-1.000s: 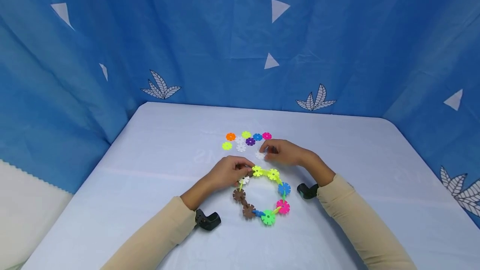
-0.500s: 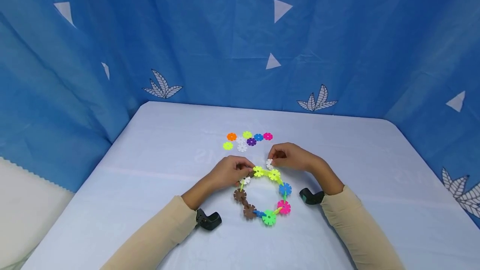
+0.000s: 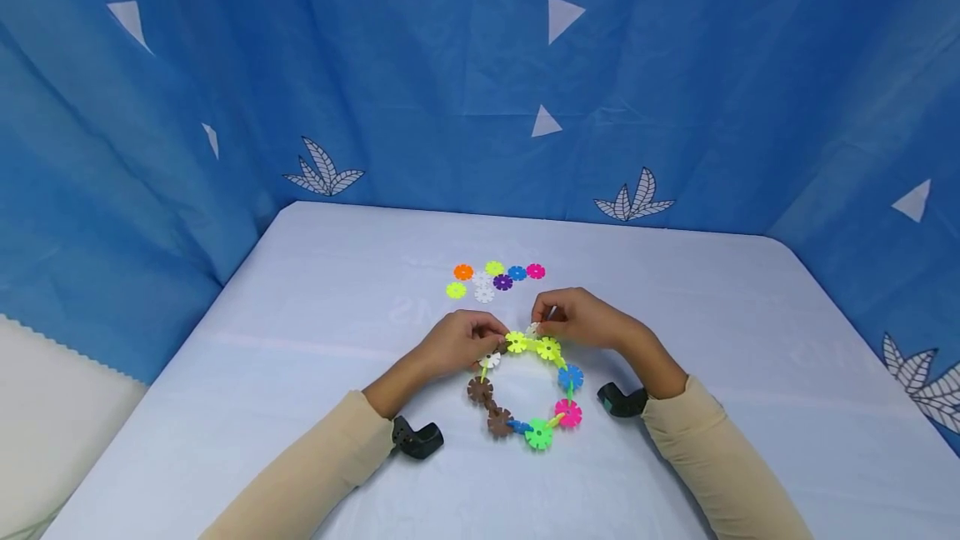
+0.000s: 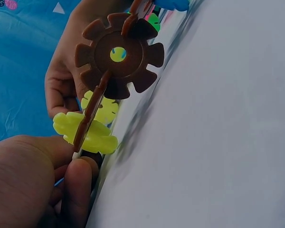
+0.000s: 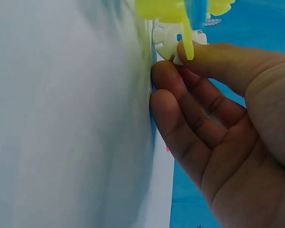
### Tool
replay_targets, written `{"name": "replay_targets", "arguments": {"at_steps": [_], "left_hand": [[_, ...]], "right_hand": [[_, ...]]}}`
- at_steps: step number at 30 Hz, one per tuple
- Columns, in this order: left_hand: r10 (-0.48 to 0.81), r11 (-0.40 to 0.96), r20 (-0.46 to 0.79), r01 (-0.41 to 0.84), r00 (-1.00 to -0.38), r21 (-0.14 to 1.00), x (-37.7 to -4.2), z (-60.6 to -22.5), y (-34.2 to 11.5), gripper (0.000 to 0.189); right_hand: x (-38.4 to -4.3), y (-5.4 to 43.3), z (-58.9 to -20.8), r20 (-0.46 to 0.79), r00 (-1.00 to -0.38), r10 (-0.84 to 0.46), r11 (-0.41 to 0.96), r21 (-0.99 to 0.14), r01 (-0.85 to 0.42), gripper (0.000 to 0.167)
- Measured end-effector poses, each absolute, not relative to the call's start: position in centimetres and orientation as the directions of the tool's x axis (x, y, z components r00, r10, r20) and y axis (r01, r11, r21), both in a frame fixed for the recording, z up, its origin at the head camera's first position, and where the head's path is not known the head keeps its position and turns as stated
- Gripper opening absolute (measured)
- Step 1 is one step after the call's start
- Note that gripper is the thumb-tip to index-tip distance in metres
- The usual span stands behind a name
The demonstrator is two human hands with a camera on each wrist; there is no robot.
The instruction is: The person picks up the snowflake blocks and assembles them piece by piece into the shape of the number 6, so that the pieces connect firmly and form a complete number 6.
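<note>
White disc (image 5: 167, 42) in right fingers (image 5: 167, 76)

Long beige sleeves (image 3: 300, 473), plain cuffs (image 3: 372, 432); black, elbow-shaped wrist cameras (image 3: 420, 442); bare fingers (image 5: 167, 111).

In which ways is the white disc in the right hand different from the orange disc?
The right hand pinches the white disc, while the orange disc lies flat on the table. The white disc is close to the ring; the orange disc is farther back, away from it. Both are round with notched rims.
</note>
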State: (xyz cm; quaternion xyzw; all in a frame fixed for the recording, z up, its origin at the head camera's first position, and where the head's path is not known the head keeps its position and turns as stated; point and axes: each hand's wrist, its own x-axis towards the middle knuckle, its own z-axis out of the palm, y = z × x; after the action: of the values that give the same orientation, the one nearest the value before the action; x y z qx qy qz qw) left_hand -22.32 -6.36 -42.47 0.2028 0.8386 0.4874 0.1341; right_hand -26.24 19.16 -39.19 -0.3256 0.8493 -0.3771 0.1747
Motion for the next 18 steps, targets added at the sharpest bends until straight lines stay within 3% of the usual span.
{"name": "replay_targets", "arguments": {"at_steps": [12,18], "left_hand": [[0.485,0.350,-0.012,0.181,-0.874,0.919,-22.3,-42.5,-6.8,0.014],[0.499,0.321,-0.012,0.172,-0.866,0.931,-22.6,-42.8,-6.9,0.015]], "right_hand": [[-25.8,18.3,-38.8,0.021,-0.682,-0.731,0.487,-0.686,-0.542,0.011],[-25.3,17.8,-38.5,0.033,-0.690,-0.723,0.496,-0.670,-0.552,0.012]]}}
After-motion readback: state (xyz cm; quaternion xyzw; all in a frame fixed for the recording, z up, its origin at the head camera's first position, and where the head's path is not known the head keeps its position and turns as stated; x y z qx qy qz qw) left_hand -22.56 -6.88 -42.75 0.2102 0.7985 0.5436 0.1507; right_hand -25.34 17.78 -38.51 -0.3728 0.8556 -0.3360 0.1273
